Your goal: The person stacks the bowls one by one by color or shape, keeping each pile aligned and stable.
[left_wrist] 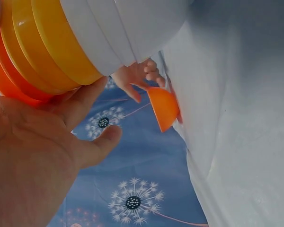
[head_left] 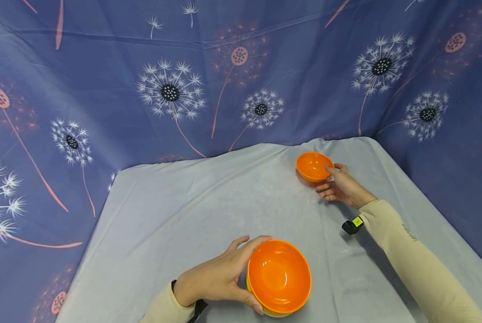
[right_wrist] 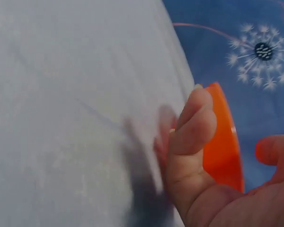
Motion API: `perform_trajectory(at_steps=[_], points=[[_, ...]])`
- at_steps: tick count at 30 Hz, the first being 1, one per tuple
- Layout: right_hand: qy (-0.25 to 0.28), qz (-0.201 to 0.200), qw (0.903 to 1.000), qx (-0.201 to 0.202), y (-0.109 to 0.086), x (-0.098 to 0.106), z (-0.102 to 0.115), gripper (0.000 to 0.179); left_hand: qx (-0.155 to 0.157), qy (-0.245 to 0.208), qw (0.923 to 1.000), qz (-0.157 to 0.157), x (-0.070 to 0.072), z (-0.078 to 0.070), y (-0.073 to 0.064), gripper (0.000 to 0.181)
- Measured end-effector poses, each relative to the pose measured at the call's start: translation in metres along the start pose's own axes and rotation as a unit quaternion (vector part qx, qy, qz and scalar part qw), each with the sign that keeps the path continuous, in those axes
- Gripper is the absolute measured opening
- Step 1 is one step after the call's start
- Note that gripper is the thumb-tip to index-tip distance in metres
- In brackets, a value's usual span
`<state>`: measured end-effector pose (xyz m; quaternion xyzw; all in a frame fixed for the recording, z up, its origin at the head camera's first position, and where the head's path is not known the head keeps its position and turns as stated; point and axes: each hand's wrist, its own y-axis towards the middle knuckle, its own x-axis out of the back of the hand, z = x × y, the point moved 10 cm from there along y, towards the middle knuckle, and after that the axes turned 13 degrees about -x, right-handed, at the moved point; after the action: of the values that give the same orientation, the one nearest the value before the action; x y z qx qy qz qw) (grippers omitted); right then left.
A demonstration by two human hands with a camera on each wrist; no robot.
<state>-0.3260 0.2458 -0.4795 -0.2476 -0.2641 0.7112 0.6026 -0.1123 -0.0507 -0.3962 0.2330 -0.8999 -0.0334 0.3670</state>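
Observation:
Near the front edge of the view, my left hand (head_left: 220, 273) grips the side of a stack of bowls, thumb in front and fingers behind. An orange bowl (head_left: 279, 276) tops the stack. Beneath it the left wrist view shows yellow bowls (left_wrist: 57, 45) and white bowls (left_wrist: 118, 28) nested together. Toward the far right of the table, my right hand (head_left: 343, 184) holds a separate orange bowl (head_left: 314, 166) by its right side. Its thumb lies over the rim, with the other fingers outside and below. This bowl is tilted slightly, its opening facing up.
A pale grey cloth (head_left: 208, 202) covers the table, with soft creases running across it. Blue curtains (head_left: 115, 67) printed with dandelions hang behind and along both sides. A black wrist device (head_left: 351, 225) with a yellow-green patch sits at the right cuff.

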Motion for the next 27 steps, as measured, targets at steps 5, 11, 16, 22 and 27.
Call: perform_trajectory(at_steps=[5,11,16,22,27], points=[[-0.005,-0.006,0.9998,0.018,0.014,0.0,0.001,0.071,-0.011,0.009,0.9999,0.003,0.0,-0.001,0.001,0.126],[-0.028,-0.03,0.9981,0.045,0.02,0.004,0.005,0.06,-0.001,-0.017,0.9998,0.006,0.001,-0.001,0.001,0.127],[-0.048,-0.033,0.9967,0.056,0.017,0.005,0.001,0.054,-0.001,-0.02,0.9998,0.007,0.001,-0.001,0.001,0.127],[-0.088,-0.045,0.9916,0.083,0.001,-0.001,0.0,0.049,-0.019,0.022,0.9996,0.004,0.001,-0.003,0.002,0.128],[-0.118,-0.036,0.9852,0.118,-0.022,-0.013,0.007,0.045,0.001,0.004,1.0,0.002,0.0,0.0,0.001,0.127]])
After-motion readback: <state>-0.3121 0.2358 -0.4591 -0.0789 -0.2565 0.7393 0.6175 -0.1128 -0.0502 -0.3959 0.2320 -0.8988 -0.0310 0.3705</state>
